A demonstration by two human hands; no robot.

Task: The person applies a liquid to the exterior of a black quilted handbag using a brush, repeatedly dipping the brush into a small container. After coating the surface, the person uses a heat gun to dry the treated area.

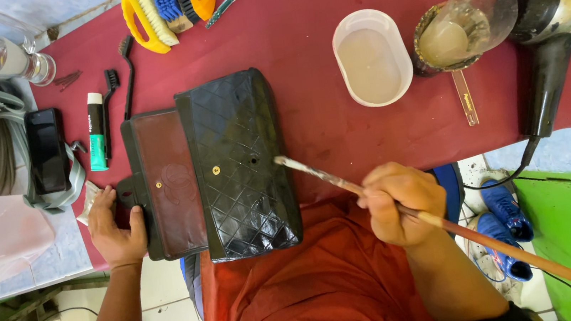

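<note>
Evidently soft and pliant, the black quilted leather handbag (239, 162) lies open on the red surface (336, 97), left hand (116, 230) pressing its flap, right hand (401, 201) clenching a long-handled paintbrush (450, 224).

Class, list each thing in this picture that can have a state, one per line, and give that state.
Black quilted handbag: lying flat, flap open.
Left hand: pressing down the open flap.
Right hand: closed around a long brush, tip at the bag's edge.
White oval tub: uncovered, holding cloudy liquid.
Glass jar: tilted, murky liquid inside.
Hair dryer: lying on its side.
</note>
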